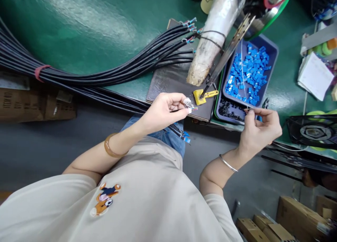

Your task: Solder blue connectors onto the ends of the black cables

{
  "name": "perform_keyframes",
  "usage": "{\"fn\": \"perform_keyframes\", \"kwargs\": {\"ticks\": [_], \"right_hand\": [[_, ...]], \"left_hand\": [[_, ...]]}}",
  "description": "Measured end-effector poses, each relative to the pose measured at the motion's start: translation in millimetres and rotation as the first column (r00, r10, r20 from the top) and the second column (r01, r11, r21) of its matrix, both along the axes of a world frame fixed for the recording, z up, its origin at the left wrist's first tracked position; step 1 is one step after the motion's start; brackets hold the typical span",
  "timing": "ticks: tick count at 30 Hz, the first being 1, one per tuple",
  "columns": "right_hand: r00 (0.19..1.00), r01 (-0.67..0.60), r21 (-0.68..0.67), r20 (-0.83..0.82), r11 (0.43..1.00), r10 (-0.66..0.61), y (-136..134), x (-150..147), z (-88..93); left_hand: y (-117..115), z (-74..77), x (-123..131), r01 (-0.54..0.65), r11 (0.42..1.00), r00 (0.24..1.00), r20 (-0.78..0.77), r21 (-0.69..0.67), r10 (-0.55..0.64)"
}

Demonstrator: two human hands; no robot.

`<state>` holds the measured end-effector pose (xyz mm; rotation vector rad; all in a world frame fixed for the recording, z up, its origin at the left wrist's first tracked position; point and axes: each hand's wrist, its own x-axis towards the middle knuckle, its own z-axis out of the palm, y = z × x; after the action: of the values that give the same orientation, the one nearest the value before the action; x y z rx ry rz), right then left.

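My left hand (171,108) is closed round the end of a black cable, its thin coloured wires (194,108) poking out past the fingertips. Some clear wrap shows at the thumb and finger. Over the front edge of a blue-grey bin (273,65), my right hand (262,126) is pinched shut. A thin pale wire (242,68) runs down across the bin to its fingertips. Small blue connectors (249,73) fill the bin, with small black parts (231,110) in front of them. Several finished-looking cable ends with blue connectors (186,138) hang below my left hand.
A bundle of black cables (92,80), tied with a red band (40,73), crosses the green table (86,28). A plastic-wrapped tube (210,42) and a metal arm (226,56) reach down towards a yellow block (199,97) on a dark board (168,82). A black fan (313,132) stands right.
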<state>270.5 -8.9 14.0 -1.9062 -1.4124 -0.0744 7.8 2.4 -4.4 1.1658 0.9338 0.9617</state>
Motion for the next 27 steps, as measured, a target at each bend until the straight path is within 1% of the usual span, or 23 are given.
{"fn": "perform_keyframes", "kwargs": {"ticks": [1,3,5,6,8,10,11,12,13,14,15,16,17,18,19,20,22,23,24,25,26,27], "right_hand": [[1.000,-0.011,0.024,-0.018,1.000,0.012,-1,-4,-0.8],[0.999,-0.025,0.027,-0.021,0.999,0.026,-2,-9,-3.0],[0.999,-0.022,-0.023,0.034,0.999,0.023,-2,-7,-5.4],[0.997,-0.018,-0.060,0.075,0.998,0.023,-1,-4,-6.2],[0.990,-0.018,-0.124,0.137,0.992,0.035,1,2,-7.0],[0.989,-0.020,-0.121,0.143,0.992,0.037,2,4,-5.9],[0.993,-0.022,-0.088,0.113,0.996,0.032,1,2,-4.7],[0.998,-0.025,-0.036,0.060,0.999,0.027,0,-2,-3.2],[1.000,-0.028,0.031,-0.004,0.999,0.028,-2,-8,-1.2],[0.996,-0.031,0.103,-0.079,0.994,0.040,-4,-16,1.0],[0.988,-0.029,0.177,-0.146,0.984,0.055,-7,-25,3.4],[0.979,-0.023,0.237,-0.193,0.971,0.070,-11,-35,5.8],[0.970,-0.010,0.278,-0.229,0.961,0.077,-15,-44,8.2],[0.964,-0.007,0.290,-0.254,0.957,0.084,-19,-54,10.2],[0.957,-0.009,0.288,-0.274,0.958,0.092,-24,-62,11.8],[0.953,-0.022,0.273,-0.285,0.962,0.103,-28,-69,12.8],[0.941,-0.079,0.232,-0.304,0.969,0.150,-35,-79,12.6],[0.929,-0.128,0.211,-0.317,0.969,0.192,-37,-82,11.4],[0.911,-0.185,0.187,-0.335,0.965,0.239,-38,-84,9.6],[0.888,-0.245,0.163,-0.357,0.956,0.289,-38,-87,7.3],[0.864,-0.304,0.138,-0.378,0.943,0.333,-38,-89,4.7],[0.840,-0.356,0.110,-0.398,0.928,0.369,-37,-91,2.0]], "left_hand": [[1,0.1,-1,0.029,1.000,0.999,-0.027,0.007,-0.029],[3,2.6,-3,0.113,0.993,0.990,-0.094,0.034,-0.109],[8,8.2,-7,0.261,0.961,0.952,-0.191,0.091,-0.240],[11,11.8,-9,0.360,0.925,0.914,-0.246,0.124,-0.323],[20,19.9,-14,0.564,0.810,0.799,-0.350,0.158,-0.488],[28,28.4,-17,0.692,0.702,0.695,-0.420,0.170,-0.584],[31,32.8,-19,0.729,0.659,0.656,-0.461,0.185,-0.597],[31,37.6,-20,0.749,0.629,0.630,-0.517,0.208,-0.579],[28,42.9,-21,0.758,0.606,0.610,-0.588,0.239,-0.532],[24,48.6,-21,0.753,0.595,0.602,-0.659,0.281,-0.451],[17,54.5,-21,0.729,0.597,0.605,-0.723,0.335,-0.333],[8,60.3,-21,0.720,0.584,0.595,-0.766,0.376,-0.241],[-2,65.2,-19,0.649,0.627,0.635,-0.761,0.432,-0.132],[-11,68.7,-17,0.579,0.681,0.664,-0.744,0.449,-0.074],[-19,70.1,-15,0.510,0.734,0.702,-0.710,0.448,-0.054],[-26,68.8,-12,0.439,0.776,0.741,-0.671,0.453,-0.027],[-33,58.5,-6,0.282,0.846,0.831,-0.557,0.453,0.021],[-33,50.1,-4,0.196,0.900,0.876,-0.482,0.389,0.018],[-32,40.4,-3,0.102,0.953,0.931,-0.365,0.286,0.010],[-30,30.3,-2,-0.008,0.987,0.973,-0.228,0.161,0.046],[-27,20.7,-2,-0.056,0.998,0.993,-0.104,0.040,0.059],[-24,12.3,-3,-0.087,0.995,0.996,-0.029,-0.045,0.086]]}}
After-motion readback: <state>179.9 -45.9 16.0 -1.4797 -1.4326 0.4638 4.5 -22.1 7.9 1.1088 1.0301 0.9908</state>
